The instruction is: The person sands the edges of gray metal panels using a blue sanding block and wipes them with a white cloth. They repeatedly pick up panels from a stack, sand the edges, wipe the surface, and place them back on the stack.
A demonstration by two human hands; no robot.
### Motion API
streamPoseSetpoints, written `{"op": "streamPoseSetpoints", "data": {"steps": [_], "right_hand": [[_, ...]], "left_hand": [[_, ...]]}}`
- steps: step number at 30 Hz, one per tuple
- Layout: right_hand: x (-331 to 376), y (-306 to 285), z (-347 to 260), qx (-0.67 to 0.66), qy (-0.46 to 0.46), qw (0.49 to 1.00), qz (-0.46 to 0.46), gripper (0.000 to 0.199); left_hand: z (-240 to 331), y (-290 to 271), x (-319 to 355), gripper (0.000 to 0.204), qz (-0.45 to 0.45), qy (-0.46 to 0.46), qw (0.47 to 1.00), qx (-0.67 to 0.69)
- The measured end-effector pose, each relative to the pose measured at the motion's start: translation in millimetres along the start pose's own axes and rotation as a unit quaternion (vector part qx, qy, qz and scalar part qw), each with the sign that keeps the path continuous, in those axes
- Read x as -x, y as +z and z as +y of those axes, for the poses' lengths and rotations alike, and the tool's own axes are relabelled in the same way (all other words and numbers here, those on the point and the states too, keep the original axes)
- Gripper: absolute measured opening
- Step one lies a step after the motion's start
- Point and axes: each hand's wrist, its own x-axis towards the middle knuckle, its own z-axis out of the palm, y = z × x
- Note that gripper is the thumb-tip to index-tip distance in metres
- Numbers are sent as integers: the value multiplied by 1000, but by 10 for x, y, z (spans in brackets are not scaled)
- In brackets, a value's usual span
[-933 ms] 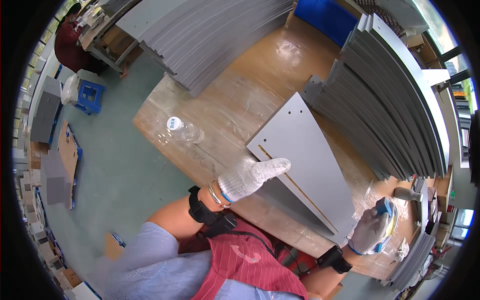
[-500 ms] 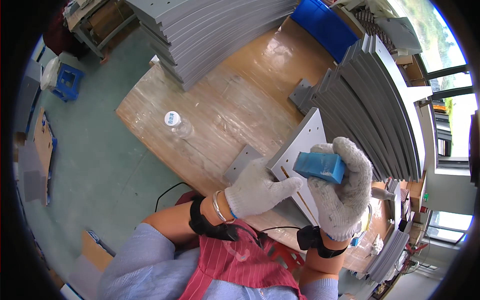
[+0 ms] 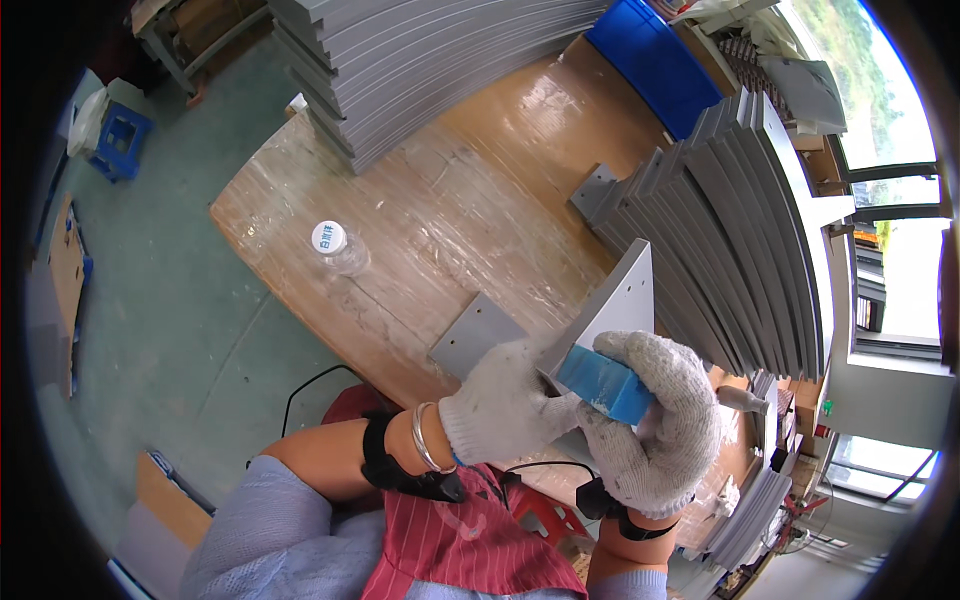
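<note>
Nearest is a person's red striped apron (image 3: 470, 540), its lower part cut off by the picture's edge. Above it are two hands in white knitted gloves. The right hand (image 3: 660, 425) has a narrow grip, fingers and thumb curled around one blue block (image 3: 605, 385). The block is rectangular, with a pale, dusty patch on one side; its far end lies over the edge of a raised gray panel (image 3: 622, 295), and whether they touch cannot be told. The left hand (image 3: 510, 395) grips this panel by its near edge, fingertips hidden. The panel stands tilted, smooth and flat, with small dark holes; the gloves and block cover its lower part.

Just beyond the left glove, a second gray panel (image 3: 478, 335) lies on the wooden counter (image 3: 400, 215), partly covered. Farther left stands one clear bottle (image 3: 345, 252) with a white cap. Two stacks of gray panels, left (image 3: 430, 75) and right (image 3: 740, 240), hold too many to count. Between them, at the far end, is one blue bin (image 3: 655, 65).
</note>
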Motion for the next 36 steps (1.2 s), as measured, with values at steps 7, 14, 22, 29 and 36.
{"op": "streamPoseSetpoints", "data": {"steps": [7,14,22,29,36], "right_hand": [[-81,46,76,8,34,998,52,43],[-126,68,-59,16,-28,998,-60,42],[-433,-62,444,27,58,996,60,44],[-833,-490,679,-91,175,977,75,47],[-939,-793,468,-194,226,950,-97,51]], "left_hand": [[-6,-13,15,49,-18,-33,999,-28],[-89,-86,34,50,0,72,997,-31],[71,-47,-3,41,-30,-4,998,-47],[47,-158,54,40,-66,-71,994,44],[37,-319,51,36,-133,-76,988,29]]}}
